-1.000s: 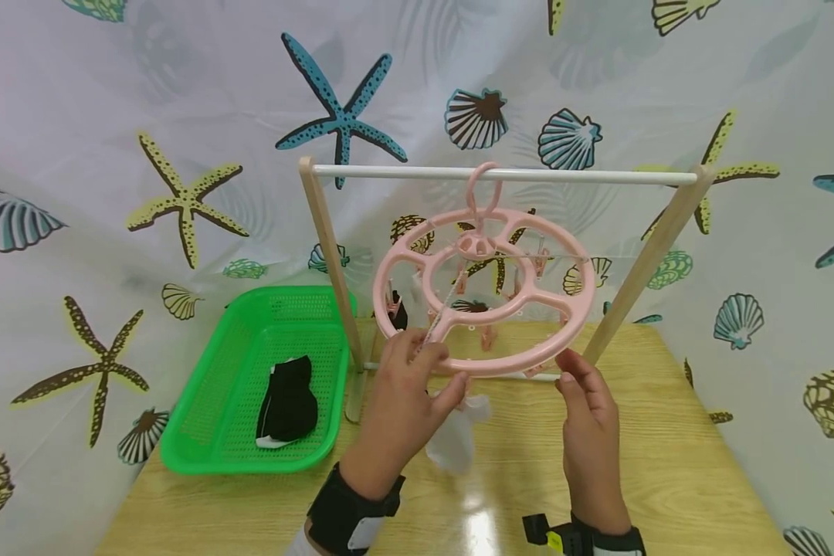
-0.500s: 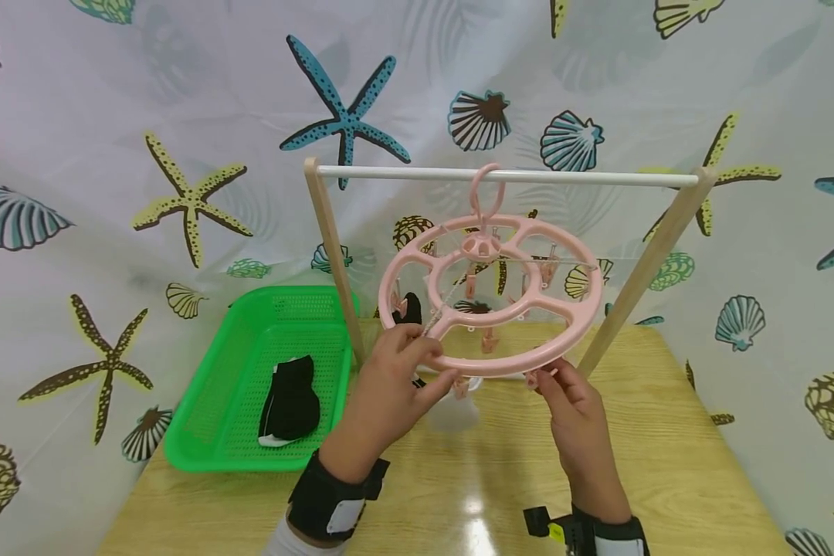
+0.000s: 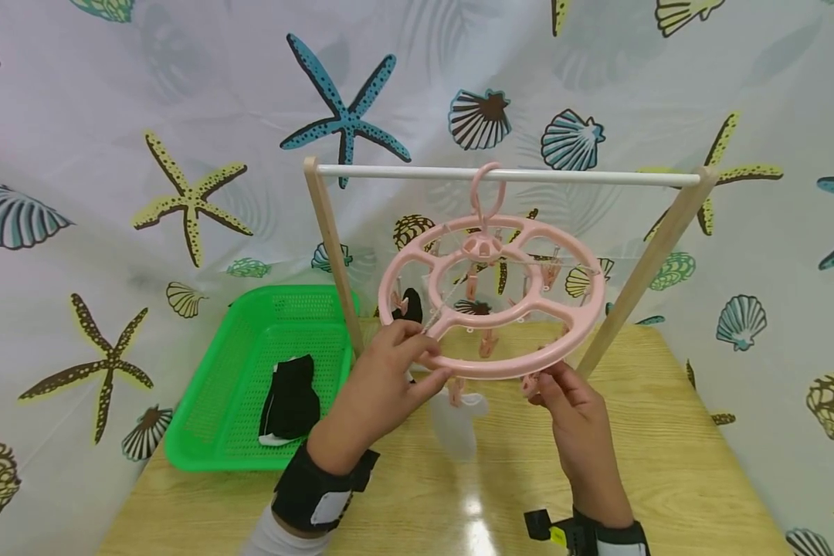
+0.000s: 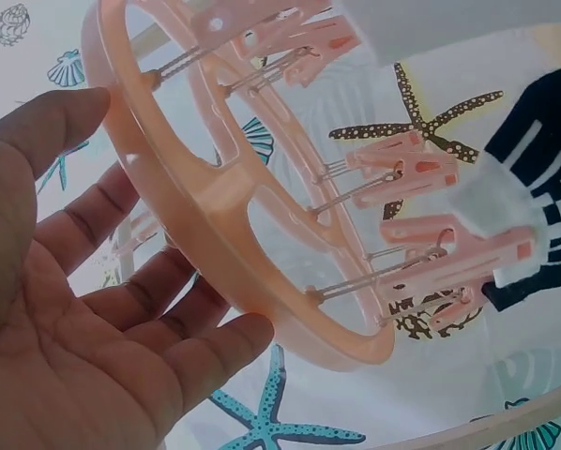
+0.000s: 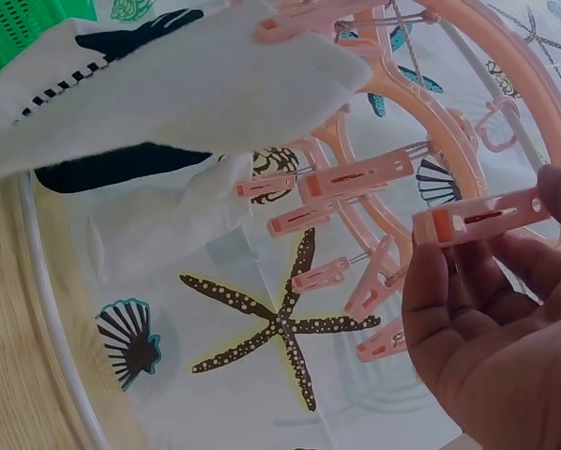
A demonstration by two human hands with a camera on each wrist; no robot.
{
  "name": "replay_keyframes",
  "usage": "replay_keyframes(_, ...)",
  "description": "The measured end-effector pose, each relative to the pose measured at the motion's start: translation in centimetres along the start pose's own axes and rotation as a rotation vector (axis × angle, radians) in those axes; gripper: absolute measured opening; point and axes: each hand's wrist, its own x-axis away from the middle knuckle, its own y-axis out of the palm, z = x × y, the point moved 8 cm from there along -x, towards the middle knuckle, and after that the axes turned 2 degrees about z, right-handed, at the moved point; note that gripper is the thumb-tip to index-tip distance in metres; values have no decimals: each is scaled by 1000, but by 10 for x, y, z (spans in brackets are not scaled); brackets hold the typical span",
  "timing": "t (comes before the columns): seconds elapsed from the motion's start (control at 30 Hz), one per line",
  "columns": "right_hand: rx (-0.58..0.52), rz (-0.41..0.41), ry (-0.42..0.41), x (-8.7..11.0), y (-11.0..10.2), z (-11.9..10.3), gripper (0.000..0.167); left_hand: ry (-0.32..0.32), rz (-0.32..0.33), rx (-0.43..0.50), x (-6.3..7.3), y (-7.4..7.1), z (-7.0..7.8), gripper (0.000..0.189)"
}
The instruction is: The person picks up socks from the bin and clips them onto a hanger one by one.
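A pink round drying hanger (image 3: 507, 367) hangs by its hook from a white bar, tilted toward me. My left hand (image 3: 389, 374) holds the front left of its ring, thumb and fingers around the rim. At the front right, my right hand (image 3: 575, 413) pinches a pink clothes peg (image 5: 487, 216) between thumb and fingers; no cloth shows in its jaws. A white sock (image 3: 455, 428) hangs from a peg between my hands. Farther left, a black-and-white checked sock (image 4: 543, 187) is clipped to pegs. Several other pegs dangle around the ring.
The white bar (image 3: 403, 173) sits on wooden posts (image 3: 649, 262) standing on a wood-grain table (image 3: 667, 463). To the left is a green basket (image 3: 181, 440) with a folded black-and-white sock (image 3: 289, 401) in it. A shell-print curtain (image 3: 250, 77) closes off the back and sides.
My right hand has moved left and up to the ring's front right and taken hold of a peg. The hanger has shifted slightly right; my left hand stays on its rim.
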Motion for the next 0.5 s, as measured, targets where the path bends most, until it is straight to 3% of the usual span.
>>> replay_keyframes(0.27,-65,-32,-4,0,3,2,19,13,-16,44,-2,-2,-8,24)
replay_keyframes(0.5,17,-80,14,6,11,7,20,59,-11,30,-6,-4,-15,33)
